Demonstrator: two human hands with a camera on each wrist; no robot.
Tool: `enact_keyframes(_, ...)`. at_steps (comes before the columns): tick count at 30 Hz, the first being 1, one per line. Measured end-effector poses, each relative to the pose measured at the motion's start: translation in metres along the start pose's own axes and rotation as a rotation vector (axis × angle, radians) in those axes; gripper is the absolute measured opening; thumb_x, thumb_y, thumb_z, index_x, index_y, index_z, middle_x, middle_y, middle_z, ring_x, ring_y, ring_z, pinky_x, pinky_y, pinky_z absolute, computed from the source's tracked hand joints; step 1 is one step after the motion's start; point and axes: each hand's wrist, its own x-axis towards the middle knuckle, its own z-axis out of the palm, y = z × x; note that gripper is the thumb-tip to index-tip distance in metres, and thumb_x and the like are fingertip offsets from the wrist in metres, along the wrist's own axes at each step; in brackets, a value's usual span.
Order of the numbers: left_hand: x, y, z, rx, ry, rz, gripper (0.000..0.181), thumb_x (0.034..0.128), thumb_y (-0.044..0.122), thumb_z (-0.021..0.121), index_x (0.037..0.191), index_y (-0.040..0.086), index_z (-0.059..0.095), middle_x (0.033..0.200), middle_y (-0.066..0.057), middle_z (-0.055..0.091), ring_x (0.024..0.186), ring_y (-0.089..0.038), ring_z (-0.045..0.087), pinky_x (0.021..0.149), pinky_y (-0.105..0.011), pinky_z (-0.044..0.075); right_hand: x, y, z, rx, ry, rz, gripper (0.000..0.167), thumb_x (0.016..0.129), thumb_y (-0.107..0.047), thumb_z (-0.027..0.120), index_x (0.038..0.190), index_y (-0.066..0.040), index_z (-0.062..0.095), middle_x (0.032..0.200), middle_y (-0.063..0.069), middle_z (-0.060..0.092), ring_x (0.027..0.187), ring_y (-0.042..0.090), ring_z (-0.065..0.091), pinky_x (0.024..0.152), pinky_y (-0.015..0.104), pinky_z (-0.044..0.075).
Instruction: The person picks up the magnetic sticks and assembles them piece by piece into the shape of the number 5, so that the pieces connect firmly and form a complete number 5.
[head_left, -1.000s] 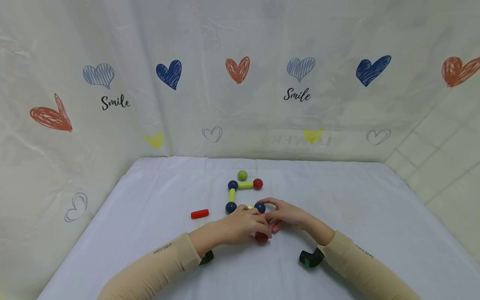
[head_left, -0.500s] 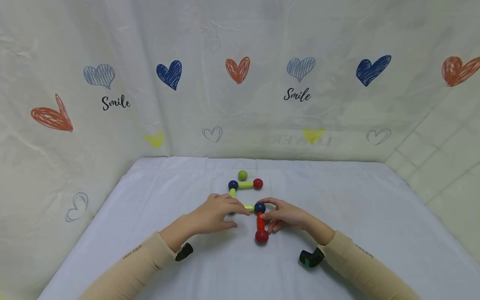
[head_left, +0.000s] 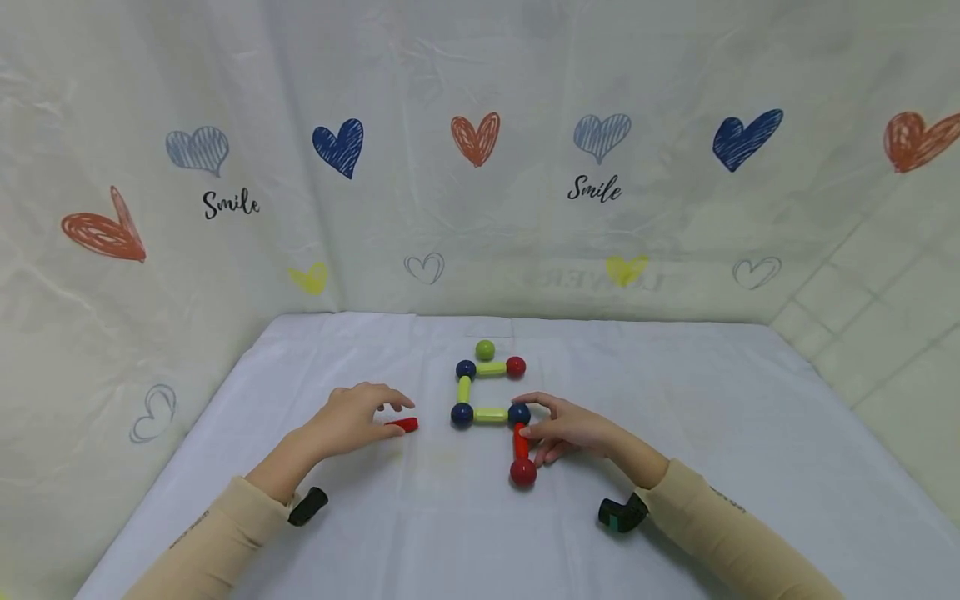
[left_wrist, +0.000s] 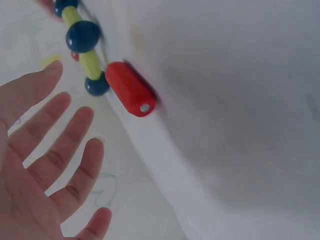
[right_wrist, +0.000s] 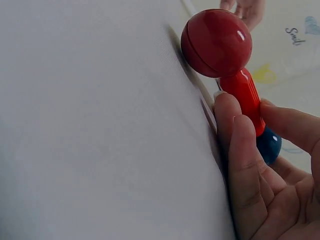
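In the head view, a chain of magnetic rods and balls lies on the table: yellow-green rods (head_left: pixel 491 415) join dark blue balls (head_left: pixel 462 415), with a red ball (head_left: pixel 515 367) at the far end. A red magnetic rod (right_wrist: pixel 245 97) runs from the near blue ball (head_left: pixel 519 414) to a larger red ball (head_left: pixel 522 472). My right hand (head_left: pixel 573 429) holds this rod between thumb and fingers, its index finger at the blue ball. My left hand (head_left: pixel 352 421), fingers spread, hovers over a loose red magnetic rod (left_wrist: pixel 131 89), whose end shows a silver dot.
A light green ball (head_left: pixel 485 350) sits behind the chain, near the table's back edge. White cloth covers the table (head_left: pixel 712 400); a curtain printed with hearts (head_left: pixel 475 140) hangs behind. Each wrist carries a dark camera (head_left: pixel 622 515).
My left hand has left the chain's red rod and moved left to the loose red rod, its fingers spreading. My right hand has stayed in place.
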Motion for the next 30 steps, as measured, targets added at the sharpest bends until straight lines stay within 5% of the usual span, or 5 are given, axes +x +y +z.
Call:
enact_keyframes(4, -0.006, -0.015, -0.004, -0.022, -0.022, -0.086, 0.033, 0.0909, 0.028, 0.077, 0.123, 0.022, 0.073, 0.108, 0.007, 0.068, 0.103, -0.02, 0.062, 0.088, -0.057, 0.04, -0.001, -0.001, -0.001, -0.012, -0.003, -0.014, 0.065, 0.1, -0.016, 0.067, 0.157, -0.014, 0.036, 0.082, 0.012, 0.069, 0.063, 0.017, 0.069, 0.064, 0.024, 0.056)
enact_keyframes(11, -0.008, -0.025, -0.005, -0.085, -0.058, -0.114, 0.033, 0.0908, 0.027, 0.078, 0.123, 0.02, 0.073, 0.108, 0.007, 0.069, 0.101, -0.021, 0.06, 0.087, -0.057, 0.037, -0.003, -0.002, -0.001, -0.029, -0.004, -0.028, 0.065, 0.1, -0.016, 0.067, 0.157, -0.012, 0.036, 0.08, 0.011, 0.07, 0.063, 0.017, 0.069, 0.065, 0.025, 0.057)
enact_keyframes(30, 0.016, -0.015, 0.014, -0.021, -0.095, -0.195, 0.017, 0.0865, 0.017, 0.083, 0.101, 0.02, 0.075, 0.085, 0.009, 0.064, 0.084, -0.013, 0.058, 0.082, -0.051, 0.039, -0.002, -0.003, 0.0, -0.04, 0.001, -0.029, 0.064, 0.1, -0.017, 0.067, 0.156, -0.012, 0.038, 0.078, 0.011, 0.07, 0.063, 0.018, 0.069, 0.065, 0.025, 0.057)
